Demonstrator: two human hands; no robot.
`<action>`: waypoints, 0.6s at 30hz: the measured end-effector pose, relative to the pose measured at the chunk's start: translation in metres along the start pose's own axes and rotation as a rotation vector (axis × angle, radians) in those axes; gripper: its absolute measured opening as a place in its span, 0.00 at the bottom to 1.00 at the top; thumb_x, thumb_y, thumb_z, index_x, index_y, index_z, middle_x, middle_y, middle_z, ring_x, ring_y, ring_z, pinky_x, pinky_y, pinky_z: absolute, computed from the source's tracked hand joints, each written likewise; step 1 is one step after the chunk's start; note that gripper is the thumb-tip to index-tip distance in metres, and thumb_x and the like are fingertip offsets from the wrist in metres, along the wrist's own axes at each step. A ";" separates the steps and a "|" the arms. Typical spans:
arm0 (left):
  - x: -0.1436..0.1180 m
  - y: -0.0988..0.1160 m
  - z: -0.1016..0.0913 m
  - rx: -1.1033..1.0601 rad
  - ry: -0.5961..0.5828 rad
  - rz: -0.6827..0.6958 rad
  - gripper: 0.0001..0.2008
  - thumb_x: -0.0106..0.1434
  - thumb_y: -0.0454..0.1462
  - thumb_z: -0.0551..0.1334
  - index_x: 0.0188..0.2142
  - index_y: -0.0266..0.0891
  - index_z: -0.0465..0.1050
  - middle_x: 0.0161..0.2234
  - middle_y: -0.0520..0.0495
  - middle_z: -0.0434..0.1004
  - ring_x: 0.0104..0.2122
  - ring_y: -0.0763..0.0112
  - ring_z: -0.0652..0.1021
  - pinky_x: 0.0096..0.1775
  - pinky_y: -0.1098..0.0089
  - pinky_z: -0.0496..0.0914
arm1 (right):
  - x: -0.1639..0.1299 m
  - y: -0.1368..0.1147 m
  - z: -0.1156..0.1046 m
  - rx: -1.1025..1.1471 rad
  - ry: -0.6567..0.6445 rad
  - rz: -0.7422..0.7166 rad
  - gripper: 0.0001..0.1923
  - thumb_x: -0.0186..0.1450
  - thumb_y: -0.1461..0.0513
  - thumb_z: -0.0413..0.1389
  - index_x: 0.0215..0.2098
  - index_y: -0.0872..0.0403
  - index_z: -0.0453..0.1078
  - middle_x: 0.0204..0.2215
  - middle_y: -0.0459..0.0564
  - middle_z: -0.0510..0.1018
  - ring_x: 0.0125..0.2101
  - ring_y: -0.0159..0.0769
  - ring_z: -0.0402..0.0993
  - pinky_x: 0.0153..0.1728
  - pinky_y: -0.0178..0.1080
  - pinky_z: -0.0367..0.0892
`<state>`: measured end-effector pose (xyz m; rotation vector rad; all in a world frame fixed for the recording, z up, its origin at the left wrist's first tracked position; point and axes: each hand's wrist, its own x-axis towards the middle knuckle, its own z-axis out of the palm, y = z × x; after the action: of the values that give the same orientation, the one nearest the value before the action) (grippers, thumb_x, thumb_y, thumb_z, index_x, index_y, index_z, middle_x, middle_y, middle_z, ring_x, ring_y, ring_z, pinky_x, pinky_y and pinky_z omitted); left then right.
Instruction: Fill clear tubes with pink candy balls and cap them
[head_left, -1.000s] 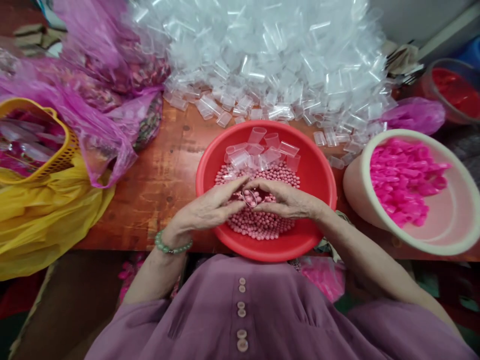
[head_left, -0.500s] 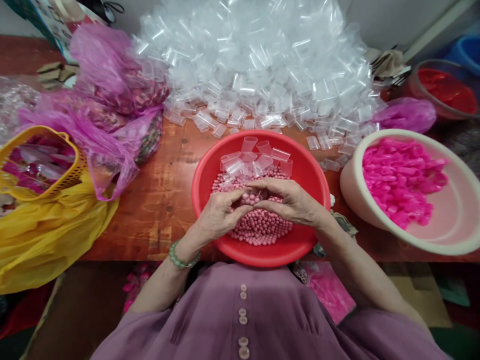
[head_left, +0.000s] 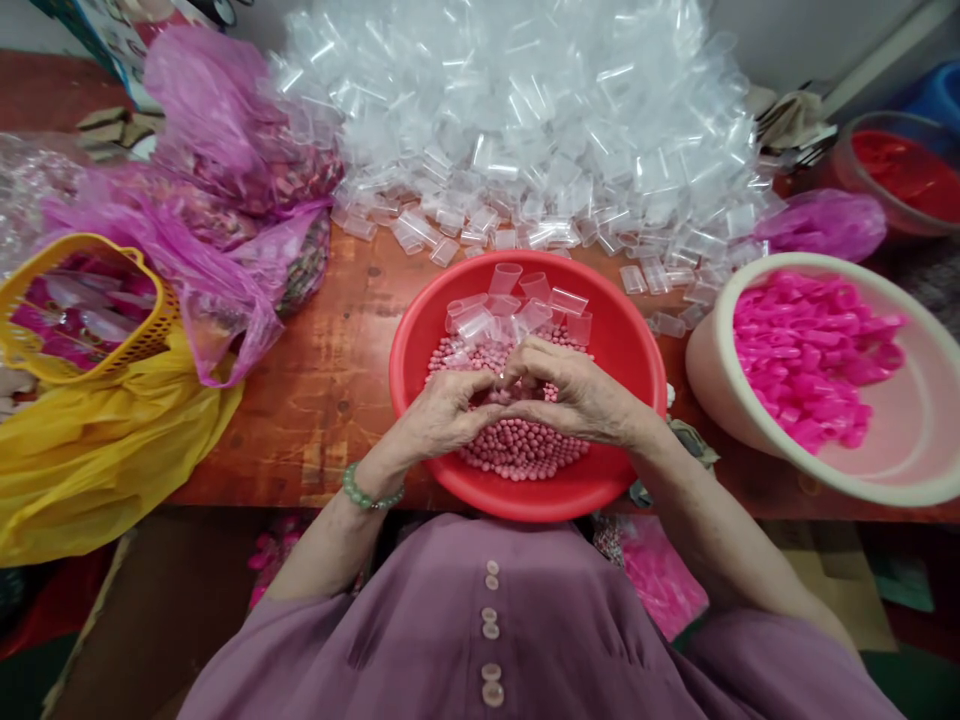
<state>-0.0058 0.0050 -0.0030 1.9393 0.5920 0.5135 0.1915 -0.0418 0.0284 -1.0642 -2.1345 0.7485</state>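
Over a red basin (head_left: 420, 350), my left hand (head_left: 454, 405) and my right hand (head_left: 570, 395) meet at the fingertips. Both are closed around what looks like a clear plastic tube (head_left: 501, 384), mostly hidden by my fingers. Pink beads (head_left: 529, 450) cover the bottom of the basin, below my hands. Several loose clear tubes (head_left: 480, 318) lie on the beads at the basin's far side. My left wrist wears a green bead bracelet (head_left: 369, 492).
A large heap of clear tubes (head_left: 510, 130) covers the back of the wooden table (head_left: 322, 400). To the right stands a cream tub (head_left: 922, 420) of bright pink plastic pieces (head_left: 814, 350). At left are a yellow basket (head_left: 161, 310), purple bags (head_left: 210, 110) and a yellow bag (head_left: 112, 460).
My right fingers have curled in more and risen slightly over the held tube. The hands stay together above the beads. The whole view has shifted slightly.
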 end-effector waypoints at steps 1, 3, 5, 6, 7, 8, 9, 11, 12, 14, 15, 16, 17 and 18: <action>0.000 0.000 -0.001 0.010 -0.007 0.004 0.12 0.65 0.41 0.60 0.27 0.37 0.68 0.23 0.54 0.68 0.25 0.75 0.67 0.28 0.73 0.63 | 0.000 0.000 0.001 0.006 0.002 0.005 0.06 0.67 0.60 0.59 0.35 0.55 0.67 0.30 0.45 0.69 0.32 0.29 0.65 0.33 0.32 0.62; 0.001 -0.001 -0.002 0.008 -0.021 0.018 0.12 0.65 0.41 0.59 0.28 0.37 0.67 0.25 0.53 0.68 0.25 0.74 0.68 0.30 0.71 0.65 | 0.000 0.000 0.005 0.029 0.012 0.026 0.08 0.67 0.59 0.59 0.34 0.55 0.67 0.30 0.45 0.68 0.31 0.29 0.64 0.32 0.32 0.62; 0.001 -0.002 -0.003 -0.035 -0.037 0.043 0.08 0.65 0.40 0.59 0.33 0.36 0.70 0.27 0.52 0.72 0.26 0.73 0.69 0.31 0.71 0.66 | -0.001 0.000 0.008 0.051 0.035 0.054 0.09 0.67 0.57 0.59 0.36 0.55 0.67 0.31 0.45 0.68 0.30 0.29 0.64 0.32 0.33 0.62; 0.001 -0.003 -0.003 -0.062 -0.044 0.057 0.08 0.65 0.39 0.59 0.37 0.36 0.72 0.28 0.52 0.74 0.27 0.73 0.70 0.32 0.71 0.67 | -0.001 0.000 0.009 0.053 0.044 0.062 0.10 0.67 0.57 0.59 0.38 0.55 0.67 0.31 0.45 0.68 0.30 0.29 0.64 0.32 0.33 0.63; 0.001 -0.004 -0.003 -0.087 -0.048 0.071 0.09 0.65 0.39 0.60 0.41 0.36 0.73 0.30 0.51 0.76 0.28 0.72 0.72 0.33 0.71 0.68 | -0.001 0.000 0.011 0.045 0.051 0.065 0.10 0.66 0.56 0.59 0.39 0.55 0.67 0.31 0.45 0.69 0.31 0.30 0.64 0.33 0.34 0.63; 0.001 -0.005 -0.002 -0.108 -0.052 0.082 0.11 0.65 0.39 0.60 0.44 0.36 0.73 0.32 0.51 0.77 0.29 0.72 0.72 0.34 0.71 0.68 | -0.001 0.000 0.013 0.030 0.054 0.062 0.11 0.66 0.56 0.59 0.39 0.55 0.67 0.31 0.45 0.69 0.31 0.30 0.65 0.33 0.34 0.63; 0.001 -0.006 -0.002 -0.122 -0.055 0.084 0.13 0.65 0.40 0.61 0.47 0.36 0.73 0.33 0.50 0.78 0.30 0.71 0.73 0.35 0.70 0.68 | -0.001 0.000 0.014 0.012 0.058 0.054 0.11 0.66 0.56 0.59 0.39 0.55 0.67 0.31 0.45 0.69 0.32 0.31 0.65 0.34 0.35 0.64; 0.001 -0.008 -0.001 -0.158 -0.045 0.056 0.15 0.64 0.41 0.62 0.48 0.36 0.74 0.33 0.49 0.78 0.31 0.70 0.74 0.37 0.69 0.69 | 0.000 0.001 0.018 -0.025 0.080 0.045 0.10 0.66 0.56 0.59 0.38 0.55 0.67 0.32 0.46 0.70 0.33 0.31 0.66 0.35 0.35 0.65; 0.002 -0.009 -0.001 -0.187 -0.034 0.027 0.15 0.63 0.42 0.63 0.46 0.36 0.75 0.33 0.49 0.78 0.33 0.69 0.75 0.38 0.69 0.69 | 0.000 0.001 0.020 -0.033 0.104 0.047 0.10 0.66 0.56 0.60 0.39 0.55 0.68 0.33 0.47 0.71 0.33 0.32 0.67 0.36 0.36 0.66; 0.002 -0.009 0.000 -0.295 0.003 -0.051 0.14 0.61 0.42 0.65 0.41 0.34 0.77 0.32 0.48 0.78 0.34 0.68 0.76 0.40 0.68 0.70 | -0.001 0.001 0.024 -0.004 0.167 0.066 0.14 0.65 0.56 0.61 0.45 0.54 0.68 0.36 0.48 0.73 0.34 0.33 0.70 0.36 0.37 0.68; 0.003 -0.009 0.000 -0.375 0.026 -0.093 0.14 0.60 0.43 0.66 0.40 0.33 0.77 0.33 0.47 0.78 0.35 0.67 0.76 0.41 0.68 0.70 | -0.002 0.001 0.026 0.031 0.198 0.083 0.18 0.64 0.57 0.62 0.50 0.53 0.67 0.39 0.50 0.75 0.34 0.33 0.72 0.37 0.38 0.70; 0.004 -0.009 -0.001 -0.466 0.044 -0.128 0.15 0.59 0.43 0.67 0.39 0.33 0.77 0.34 0.47 0.78 0.37 0.67 0.77 0.42 0.68 0.70 | -0.004 0.000 0.027 0.074 0.221 0.106 0.23 0.64 0.56 0.62 0.54 0.52 0.64 0.42 0.51 0.76 0.34 0.33 0.73 0.37 0.39 0.72; 0.004 -0.008 -0.001 -0.555 0.053 -0.157 0.16 0.58 0.43 0.68 0.40 0.33 0.76 0.35 0.46 0.78 0.37 0.67 0.77 0.43 0.68 0.70 | -0.006 0.000 0.029 0.116 0.236 0.131 0.28 0.63 0.56 0.63 0.59 0.50 0.61 0.46 0.52 0.75 0.33 0.33 0.75 0.38 0.40 0.73; 0.005 -0.008 -0.002 -0.634 0.060 -0.177 0.17 0.57 0.42 0.69 0.42 0.34 0.76 0.36 0.46 0.79 0.38 0.67 0.77 0.43 0.68 0.70 | -0.008 -0.001 0.030 0.151 0.244 0.158 0.31 0.63 0.56 0.63 0.61 0.49 0.58 0.50 0.54 0.75 0.33 0.33 0.76 0.39 0.41 0.74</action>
<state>-0.0047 0.0127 -0.0088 1.2642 0.5495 0.5648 0.1723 -0.0554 0.0075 -1.1871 -1.7769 0.7956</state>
